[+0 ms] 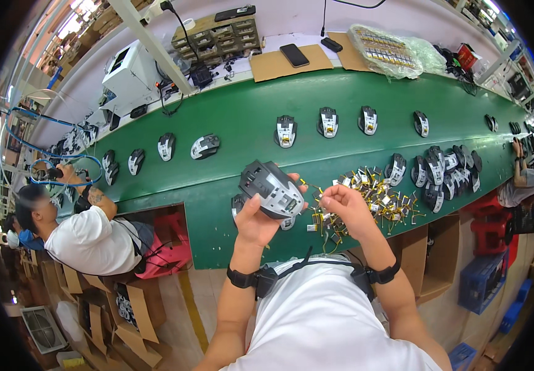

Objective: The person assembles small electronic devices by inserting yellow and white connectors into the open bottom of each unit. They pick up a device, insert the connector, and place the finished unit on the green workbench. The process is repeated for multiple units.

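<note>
My left hand (pixel 258 224) holds a large computer mouse (pixel 273 189), grey and black, tilted with its inner parts showing. My fingers wrap round its far side and the thumb presses its near edge. To the right of it, my right hand (pixel 345 207) has thumb and forefinger pinched together over the pile of small batteries (pixel 372 199), silver with yellow tape and thin wires. What lies between those fingertips, if anything, is too small to make out. Another mouse (pixel 287 223) lies partly hidden beneath the held one.
Mice, such as this one (pixel 285 131), lie spaced along the green bench (pixel 236 102). More are heaped to the right of the batteries (pixel 435 173). A phone (pixel 294 55) rests on cardboard at the back. A co-worker in a white shirt (pixel 97 241) sits at left; another works at far right.
</note>
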